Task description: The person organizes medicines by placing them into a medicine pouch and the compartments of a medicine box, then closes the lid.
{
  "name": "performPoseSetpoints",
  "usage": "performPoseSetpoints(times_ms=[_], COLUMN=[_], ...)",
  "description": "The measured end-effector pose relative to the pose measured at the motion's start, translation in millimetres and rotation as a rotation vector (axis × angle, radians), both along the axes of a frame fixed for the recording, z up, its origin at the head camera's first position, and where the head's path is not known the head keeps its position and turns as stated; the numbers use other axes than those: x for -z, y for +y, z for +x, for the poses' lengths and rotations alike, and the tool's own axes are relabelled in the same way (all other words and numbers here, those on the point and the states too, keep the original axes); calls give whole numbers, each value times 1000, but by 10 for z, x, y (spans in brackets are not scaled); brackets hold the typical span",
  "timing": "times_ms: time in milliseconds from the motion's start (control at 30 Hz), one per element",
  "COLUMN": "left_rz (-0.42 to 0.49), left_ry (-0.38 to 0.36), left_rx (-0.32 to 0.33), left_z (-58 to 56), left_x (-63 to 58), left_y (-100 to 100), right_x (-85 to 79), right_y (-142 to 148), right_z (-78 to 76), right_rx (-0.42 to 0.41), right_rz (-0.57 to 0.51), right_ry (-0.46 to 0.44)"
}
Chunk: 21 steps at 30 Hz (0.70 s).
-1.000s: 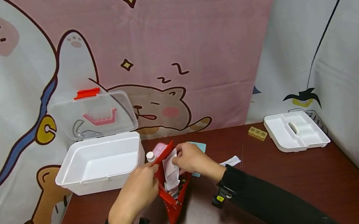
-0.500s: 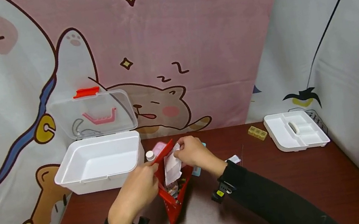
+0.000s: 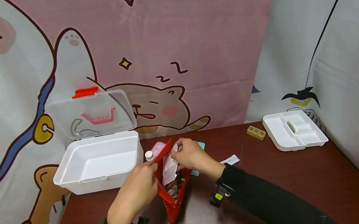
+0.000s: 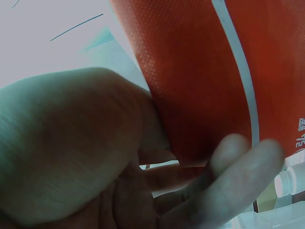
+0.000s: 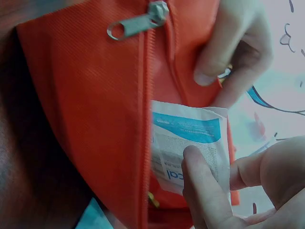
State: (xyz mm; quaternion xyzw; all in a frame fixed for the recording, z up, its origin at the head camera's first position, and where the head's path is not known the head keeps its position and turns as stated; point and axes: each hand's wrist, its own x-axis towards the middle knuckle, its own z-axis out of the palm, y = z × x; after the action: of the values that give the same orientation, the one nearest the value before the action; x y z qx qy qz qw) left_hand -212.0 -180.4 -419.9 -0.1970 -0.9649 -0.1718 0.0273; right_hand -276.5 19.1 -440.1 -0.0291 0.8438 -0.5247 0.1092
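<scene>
A red zippered pouch (image 3: 174,214) stands unzipped on the table, its mouth facing up. My left hand (image 3: 137,192) grips its left edge, thumb on the inside in the right wrist view. My right hand (image 3: 195,156) is at the mouth and pinches a white paper sachet with a blue band (image 5: 188,128), part of it still inside the pouch. Its metal zipper pull (image 5: 136,27) hangs at the near end. Small dark and mixed items (image 3: 175,188) lie deeper in, too small to tell apart. Only the pouch's red outer face (image 4: 200,76) and my fingers fill the left wrist view.
An open white box (image 3: 105,183) with a raised clear lid (image 3: 58,121) stands at left. Behind the pouch are a white-capped bottle (image 3: 149,156) and a pink item (image 3: 158,147). To the right lie a white packet (image 3: 230,160), yellow pill case (image 3: 256,133) and white compartment tray (image 3: 280,142).
The sachet rose slightly with my right hand, then shifted a little left and tilted in the pouch's mouth, showing more of the contents below. My left hand keeps its grip in place.
</scene>
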Motion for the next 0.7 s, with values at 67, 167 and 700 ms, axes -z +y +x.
performPoseSetpoints(times_ms=[67,167,700], left_rz=[2,12,6], left_ry=[-4,-18,4], left_rx=[-2,-9,4], left_z=[3,12,12], left_x=[-5,-12,4], left_y=[1,2,-10], right_x=[28,78,242], right_y=[-32,-81,-184], right_z=[18,41,62], right_rx=[-6,-19,-85], right_rz=[-1,-4,30], right_ry=[-3,-6,8])
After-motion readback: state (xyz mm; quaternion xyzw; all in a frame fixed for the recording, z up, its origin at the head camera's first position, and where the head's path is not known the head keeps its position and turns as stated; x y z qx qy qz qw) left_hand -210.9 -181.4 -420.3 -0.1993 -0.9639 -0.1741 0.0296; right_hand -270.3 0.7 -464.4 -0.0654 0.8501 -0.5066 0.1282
